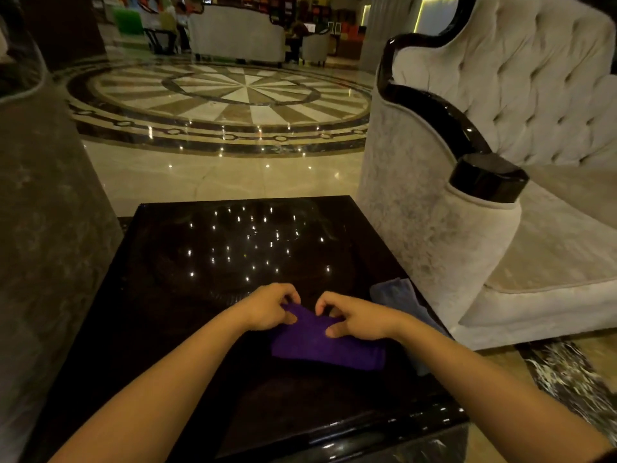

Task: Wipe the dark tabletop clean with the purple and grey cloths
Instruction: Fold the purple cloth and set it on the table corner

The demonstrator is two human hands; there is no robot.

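A folded purple cloth (pixel 325 345) lies on the glossy dark tabletop (pixel 207 262), right of its middle. My left hand (pixel 268 307) pinches the cloth's far left corner. My right hand (pixel 354 317) grips its far edge beside the left hand, thumb on top of the fabric. A grey cloth (pixel 397 295) lies crumpled by the table's right edge, just behind my right forearm, which hides part of it.
A pale tufted sofa (pixel 500 162) with a black glossy arm cap (pixel 487 177) stands close against the table's right side. A grey upholstered chair (pixel 43 212) flanks the left. Polished marble floor (pixel 227 175) stretches beyond the far table edge.
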